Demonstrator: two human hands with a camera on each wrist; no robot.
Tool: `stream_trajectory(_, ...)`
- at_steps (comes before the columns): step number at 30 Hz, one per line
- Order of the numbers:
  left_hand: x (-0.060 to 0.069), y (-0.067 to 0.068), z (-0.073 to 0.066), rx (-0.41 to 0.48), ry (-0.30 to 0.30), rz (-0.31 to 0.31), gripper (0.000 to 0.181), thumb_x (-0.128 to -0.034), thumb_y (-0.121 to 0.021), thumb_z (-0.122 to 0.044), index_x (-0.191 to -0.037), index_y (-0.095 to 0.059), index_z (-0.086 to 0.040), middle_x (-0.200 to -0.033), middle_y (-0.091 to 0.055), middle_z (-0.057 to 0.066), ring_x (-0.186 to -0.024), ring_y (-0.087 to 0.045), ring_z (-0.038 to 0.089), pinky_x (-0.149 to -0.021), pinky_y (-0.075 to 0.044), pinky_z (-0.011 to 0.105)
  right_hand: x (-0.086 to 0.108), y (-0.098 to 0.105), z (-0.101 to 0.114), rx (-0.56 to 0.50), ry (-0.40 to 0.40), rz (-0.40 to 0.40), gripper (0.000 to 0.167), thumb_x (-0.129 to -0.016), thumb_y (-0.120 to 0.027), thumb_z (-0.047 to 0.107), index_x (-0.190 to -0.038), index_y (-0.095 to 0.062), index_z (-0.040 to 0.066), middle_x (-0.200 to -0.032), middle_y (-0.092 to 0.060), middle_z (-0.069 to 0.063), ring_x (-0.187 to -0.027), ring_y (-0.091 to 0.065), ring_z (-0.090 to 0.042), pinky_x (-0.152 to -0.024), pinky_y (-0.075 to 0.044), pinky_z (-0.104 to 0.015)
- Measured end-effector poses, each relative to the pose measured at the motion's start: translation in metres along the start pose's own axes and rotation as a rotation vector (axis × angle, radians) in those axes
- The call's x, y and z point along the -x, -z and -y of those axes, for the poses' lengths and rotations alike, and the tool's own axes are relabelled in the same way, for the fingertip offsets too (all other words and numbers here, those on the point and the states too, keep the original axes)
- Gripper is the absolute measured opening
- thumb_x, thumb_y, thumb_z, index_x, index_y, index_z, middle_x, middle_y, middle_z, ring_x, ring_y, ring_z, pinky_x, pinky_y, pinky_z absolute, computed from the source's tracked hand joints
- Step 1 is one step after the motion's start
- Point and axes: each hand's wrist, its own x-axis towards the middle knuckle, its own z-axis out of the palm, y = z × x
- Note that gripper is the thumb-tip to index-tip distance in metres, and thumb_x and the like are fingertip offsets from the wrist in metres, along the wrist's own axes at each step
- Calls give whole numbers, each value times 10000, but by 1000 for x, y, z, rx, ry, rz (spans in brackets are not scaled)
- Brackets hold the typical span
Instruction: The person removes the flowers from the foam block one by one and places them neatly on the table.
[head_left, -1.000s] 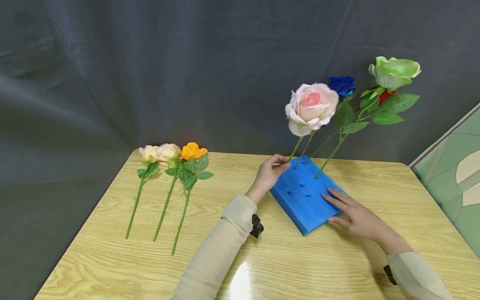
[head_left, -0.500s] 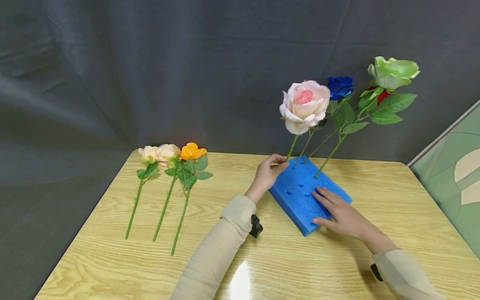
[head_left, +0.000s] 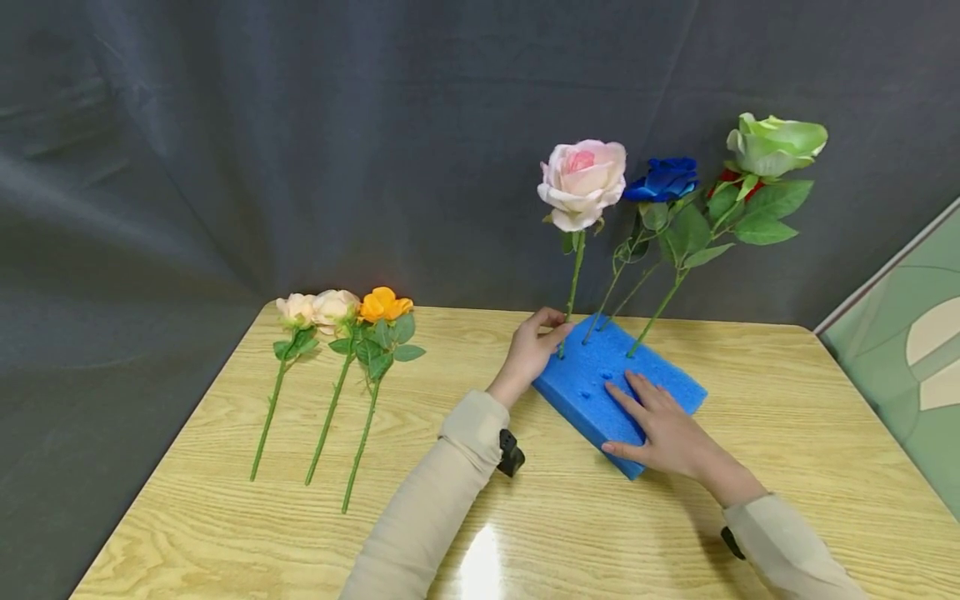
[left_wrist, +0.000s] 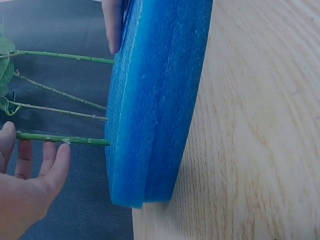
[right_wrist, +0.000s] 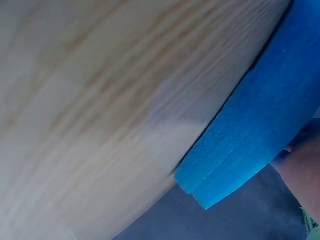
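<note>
My left hand (head_left: 528, 350) pinches the lower stem of a pale pink rose (head_left: 583, 183) that stands nearly upright, its stem end set in a blue foam block (head_left: 670, 372). In the left wrist view, the thumb and fingers of the left hand (left_wrist: 35, 185) lie about the green stem (left_wrist: 85, 141), a little off the foam. My right hand (head_left: 667, 429) lies on the top of the block with fingers spread and straight. A blue rose (head_left: 663, 179), a green rose (head_left: 780, 146) and a partly hidden red rose (head_left: 731, 181) also rise from the foam, leaning right.
Left on the wooden table (head_left: 225, 533) lie two cream roses (head_left: 337, 308) and an orange rose (head_left: 384, 305), side by side. A dark curtain (head_left: 375, 150) hangs behind the table. A green patterned panel (head_left: 911, 350) stands at the right.
The pink rose has tipped left and become more upright. My right hand has slid left across the foam, and the block has turned slightly. The left hand has shifted slightly left, still holding the stem.
</note>
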Motion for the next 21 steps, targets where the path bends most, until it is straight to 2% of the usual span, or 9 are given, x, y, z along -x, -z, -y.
stream_trajectory(8, -1, 0, 1, 27, -7, 11, 242, -982, -528, -187, -1120, -569, 7, -1172, -557, 202, -1072, -627, 346, -884, -572, 333, 7, 1, -6, 21, 62, -33, 746, -830, -682, 400, -1432, -423, 45, -1498, -298, -309, -1360, -285, -514, -1069, -291, -646)
stream_trajectory(12, -1, -1, 1, 50, -6, 6, 225, -984, -523, -171, -1104, -561, 16, -1147, -555, 206, -1035, -633, 347, -868, -579, 350, 4, -1, -7, 44, 79, -39, 747, -842, -675, 410, -1429, -419, 25, -1497, -313, -292, -1357, -303, -501, -1066, -300, -636)
stream_trajectory(18, 1, -2, 0, 49, 1, 32, 211, -987, -511, -186, -1087, -553, -6, -1111, -567, 178, -842, -625, 216, -813, -592, 349, -5, -5, -1, 18, 59, 7, 799, -873, -632, 493, -1478, -345, 58, -1540, -258, -257, -1397, -255, -473, -1105, -245, -635)
stream_trajectory(21, 2, -3, -1, 47, 3, 38, 202, -989, -507, -190, -1075, -552, -13, -1101, -568, 169, -810, -612, 175, -808, -593, 350, -6, -5, -1, 10, 55, 16, 783, -883, -623, 484, -1487, -333, 79, -1548, -246, -248, -1399, -249, -478, -1112, -227, -633)
